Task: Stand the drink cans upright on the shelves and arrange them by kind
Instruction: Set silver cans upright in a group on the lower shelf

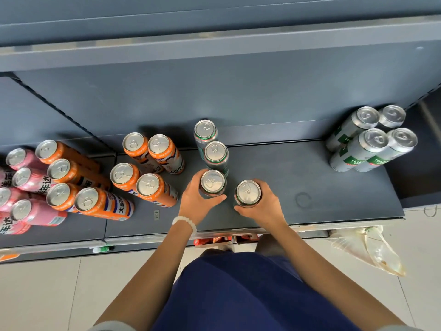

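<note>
Shelf [334, 187], dark grey, lower tier of a shop unit, seen from above.

Stock, left to right:
- Pink cans [21, 185]: a cluster at the far left, upright.
- Orange cans [100, 177]: two groups just beside the pink ones, upright, some touching.
- Green-banded cans [210, 144]: two standing in a line running front to back at mid-shelf.
- Silver-and-green beer cans [372, 139]: four in a tight block at the right end, well apart from the middle line.

In hand:
- Left hand [194, 201]: fingers wrapped round an upright can [213, 182] at the front of the green-banded line, just beside the can behind it.
- Right hand [265, 204]: fingers wrapped round a second upright can [247, 192], to the right of that line. Its label is hidden by the hand; kind cannot be told.

Step judged in hand: setting two cans down into the green-banded group.

Next move calls for: seating both bases flat on the shelf, the left can in line with its row, the right can starting a neighbouring column close alongside, then letting go without nudging the standing cans.

Also present: bead bracelet [185, 223] on the left wrist; plastic bag [367, 252] on the floor at the right.
</note>
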